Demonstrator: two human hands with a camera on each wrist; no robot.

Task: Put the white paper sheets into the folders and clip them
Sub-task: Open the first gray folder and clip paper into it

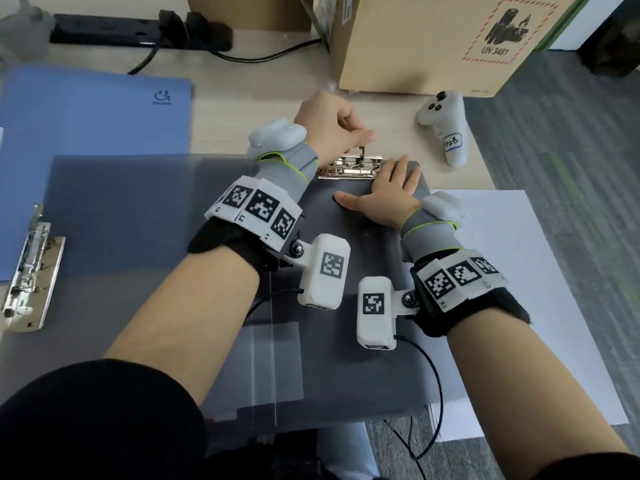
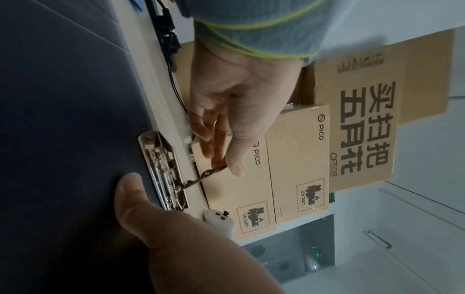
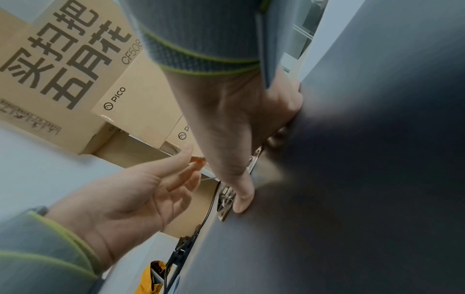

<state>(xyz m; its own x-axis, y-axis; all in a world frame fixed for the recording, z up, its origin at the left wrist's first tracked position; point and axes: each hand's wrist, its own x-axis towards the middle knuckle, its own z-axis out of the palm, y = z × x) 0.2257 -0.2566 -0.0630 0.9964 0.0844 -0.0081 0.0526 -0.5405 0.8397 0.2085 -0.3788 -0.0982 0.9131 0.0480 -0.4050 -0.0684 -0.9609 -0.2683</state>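
A dark grey folder [image 1: 346, 278] lies open in front of me, its translucent cover [image 1: 138, 220] spread to the left. At its top edge sits a metal clip [image 1: 349, 169]. My left hand [image 1: 362, 142] pinches the clip's lever [image 2: 203, 175], which stands raised. Palm down, my right hand [image 1: 384, 192] presses flat on the folder's dark board just below the clip, fingers straight, thumb [image 2: 133, 195] out to the left. White paper sheets [image 1: 519, 289] lie to the right, partly under the folder. I see no white sheet under the clip.
A blue folder [image 1: 93, 133] with its own metal clip [image 1: 31, 268] lies at the left. Cardboard boxes [image 1: 433, 39] stand behind the clip, a white controller [image 1: 445, 126] beside them. A black power strip [image 1: 138, 29] and cable run along the back.
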